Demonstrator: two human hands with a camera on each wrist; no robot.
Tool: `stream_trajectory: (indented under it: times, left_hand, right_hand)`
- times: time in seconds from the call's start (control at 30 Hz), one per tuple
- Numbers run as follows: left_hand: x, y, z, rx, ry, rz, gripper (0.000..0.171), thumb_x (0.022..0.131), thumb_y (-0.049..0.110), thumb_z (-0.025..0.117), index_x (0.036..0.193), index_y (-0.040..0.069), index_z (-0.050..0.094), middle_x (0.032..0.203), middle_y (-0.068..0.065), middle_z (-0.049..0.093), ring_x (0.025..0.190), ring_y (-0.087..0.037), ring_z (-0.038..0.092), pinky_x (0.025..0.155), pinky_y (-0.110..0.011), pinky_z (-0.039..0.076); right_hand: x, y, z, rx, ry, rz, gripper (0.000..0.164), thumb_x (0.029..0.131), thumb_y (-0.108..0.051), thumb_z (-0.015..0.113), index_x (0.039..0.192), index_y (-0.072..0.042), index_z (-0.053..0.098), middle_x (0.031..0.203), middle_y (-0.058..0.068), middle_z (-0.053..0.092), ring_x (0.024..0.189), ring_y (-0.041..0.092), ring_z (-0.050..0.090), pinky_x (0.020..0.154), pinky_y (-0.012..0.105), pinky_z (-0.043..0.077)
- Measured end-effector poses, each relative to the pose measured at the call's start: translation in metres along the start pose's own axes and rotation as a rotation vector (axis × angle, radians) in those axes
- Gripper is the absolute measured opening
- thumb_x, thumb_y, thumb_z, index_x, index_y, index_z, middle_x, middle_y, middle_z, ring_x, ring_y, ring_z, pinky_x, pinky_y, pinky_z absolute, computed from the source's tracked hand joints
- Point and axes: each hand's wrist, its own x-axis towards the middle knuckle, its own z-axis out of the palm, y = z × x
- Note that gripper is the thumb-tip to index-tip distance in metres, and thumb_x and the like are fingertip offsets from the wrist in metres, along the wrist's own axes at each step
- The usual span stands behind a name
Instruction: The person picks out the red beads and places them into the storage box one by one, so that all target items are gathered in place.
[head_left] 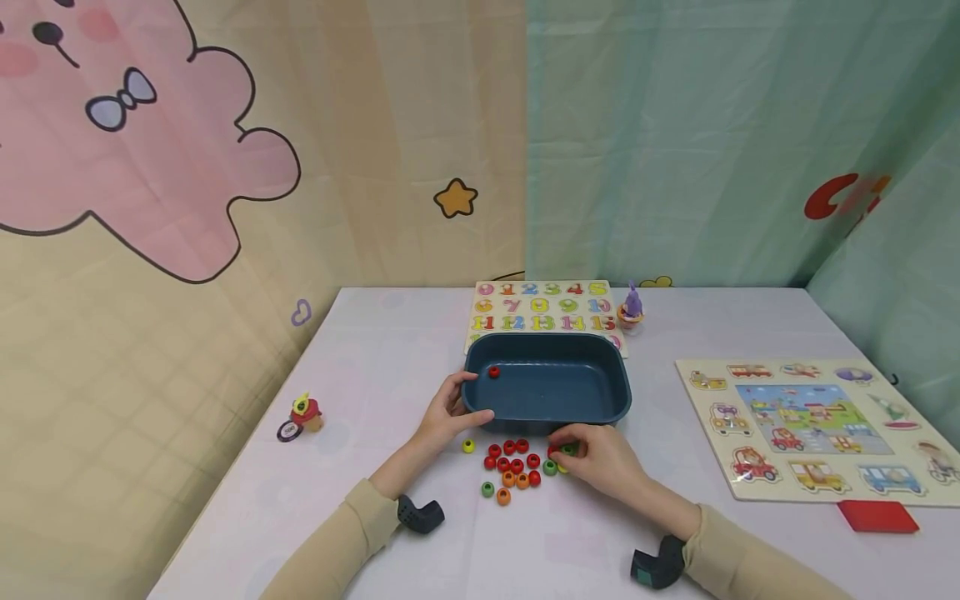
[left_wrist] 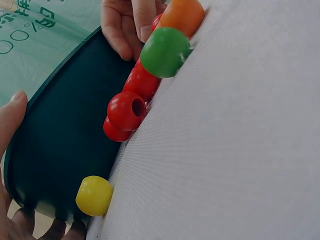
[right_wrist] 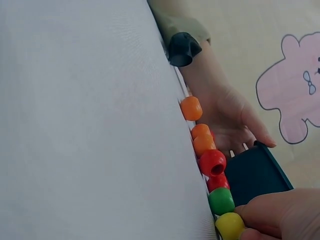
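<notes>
Red-and-yellow figurine [head_left: 306,413] stands at the left of the white table [head_left: 390,350], beside a dark round disc [head_left: 288,431]. Left hand [head_left: 444,412] grips the left end of the dark blue basin [head_left: 553,425], thumb over the near rim, fingers against the outer wall. One yellow bead [head_left: 468,447] lies just below this hand. A single red bead [head_left: 493,372] is inside the basin, near its left end. Behind the basin, and partly covered by it, lies the number board [head_left: 540,306]. Loose red, orange and green beads [head_left: 551,467] are scattered on the table in front of the basin. Right hand [head_left: 603,458] has bent fingers touching beads at the right edge of this group; whether any bead is pinched cannot be determined. Purple figurine [head_left: 632,307] stands beyond the basin's right end. Picture puzzle board [head_left: 718,417] lies at far right, with a red block [head_left: 877,517] at its near edge.
</notes>
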Motion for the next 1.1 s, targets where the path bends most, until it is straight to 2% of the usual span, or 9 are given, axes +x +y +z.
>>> stream_trajectory:
  times: [0.23,0.43,0.77,0.9,1.1]
  left_hand:
    - [0.01,-0.026,-0.005,0.006,0.022,-0.003,0.069,0.075,0.014,0.073,0.131,0.007,0.034,0.138,-0.013,0.034,0.12,-0.029,0.04,0.096,-0.034,0.036]
    - [0.01,-0.027,-0.004,0.044,0.043,0.016,0.067,0.074,0.016,0.073,0.13,0.009,0.036,0.138,-0.01,0.035,0.12,-0.026,0.041,0.094,-0.034,0.037]
    - [0.009,-0.026,-0.005,0.072,0.064,0.006,0.063,0.075,0.013,0.072,0.128,0.012,0.038,0.137,-0.006,0.037,0.12,-0.024,0.042,0.094,-0.034,0.038]
    - [0.01,-0.026,-0.004,0.073,0.062,-0.016,0.064,0.075,0.015,0.072,0.129,0.013,0.038,0.137,-0.004,0.037,0.12,-0.022,0.042,0.093,-0.032,0.038]
    - [0.01,-0.026,-0.004,0.058,0.053,-0.006,0.065,0.075,0.015,0.072,0.13,0.011,0.037,0.138,-0.007,0.036,0.119,-0.025,0.042,0.092,-0.033,0.039]
  right_hand:
    - [-0.002,-0.002,0.003,-0.006,0.043,0.016,0.018,0.07,-0.025,0.075,0.087,-0.025,0.068,0.062,-0.021,0.053,0.044,0.003,0.042,0.04,0.02,0.035]
    - [-0.004,-0.001,0.004,-0.013,0.068,-0.008,0.019,0.07,-0.024,0.075,0.088,-0.024,0.068,0.059,-0.021,0.05,0.044,0.002,0.041,0.04,0.019,0.035]
    - [-0.007,-0.005,0.002,-0.017,0.115,-0.091,0.02,0.071,-0.022,0.074,0.09,-0.021,0.067,0.061,-0.02,0.051,0.045,-0.001,0.041,0.039,0.018,0.036]
    - [-0.008,-0.014,-0.007,0.014,0.139,-0.128,0.022,0.071,-0.021,0.075,0.092,-0.017,0.067,0.067,-0.018,0.055,0.047,-0.001,0.043,0.039,0.017,0.037]
    - [0.004,-0.034,-0.036,0.159,0.172,-0.209,0.025,0.073,-0.016,0.074,0.096,-0.014,0.065,0.08,-0.011,0.063,0.048,0.0,0.047,0.042,0.018,0.041]
